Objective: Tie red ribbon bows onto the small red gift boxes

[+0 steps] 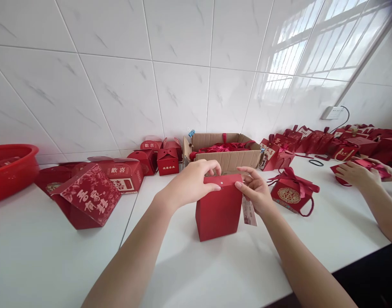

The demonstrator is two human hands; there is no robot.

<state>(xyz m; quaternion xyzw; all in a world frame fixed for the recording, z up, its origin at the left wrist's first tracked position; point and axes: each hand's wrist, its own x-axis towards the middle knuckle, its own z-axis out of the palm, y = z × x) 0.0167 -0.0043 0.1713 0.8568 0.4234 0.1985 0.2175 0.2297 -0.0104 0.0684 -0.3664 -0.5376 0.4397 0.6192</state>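
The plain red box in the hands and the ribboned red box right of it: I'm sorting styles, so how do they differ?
The plain red box stands tall and bare, its top flap pinched by the left hand and right hand. The ribboned box is lower, bow-tied, with a gold emblem, untouched. Both are red, on the white counter.

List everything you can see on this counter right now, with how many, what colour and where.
plain gift box: one, red, upright, centre front
paper tag: one, pale, by that box's right side
cardboard carton: one, brown, behind, holding red ribbons
ribboned box: one, red, right of centre
printed boxes: several, red, left
basin: one, red, far left
co-worker's hand: one, far right
left hand: on box top
right hand: at box top, by tag
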